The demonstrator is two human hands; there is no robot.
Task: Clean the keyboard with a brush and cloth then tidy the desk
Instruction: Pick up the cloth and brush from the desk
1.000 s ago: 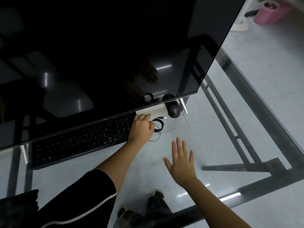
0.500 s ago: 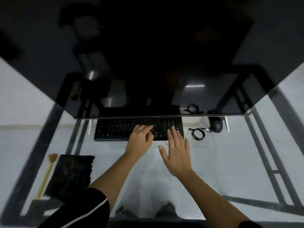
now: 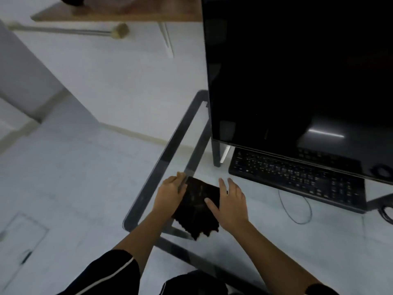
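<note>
A black cloth [image 3: 201, 206] lies on the glass desk [image 3: 276, 241] near its left end. My left hand [image 3: 169, 195] rests at the cloth's left edge, and blur hides whether its fingers grip anything. My right hand [image 3: 231, 201] hovers over the cloth's right edge with fingers apart and the thumb touching the fabric. The black keyboard [image 3: 297, 177] sits to the right, partly under the monitor. No brush can be made out.
A large dark monitor [image 3: 297, 77] stands close over the keyboard's back edge. A thin cable [image 3: 297, 211] loops in front of the keyboard, and a coiled black cable [image 3: 387, 211] lies at the far right. The desk's metal frame [image 3: 170, 150] marks its left edge.
My view has swung left. Both hands have left the keyboard and moved to the black cloth at the desk's left end.
</note>
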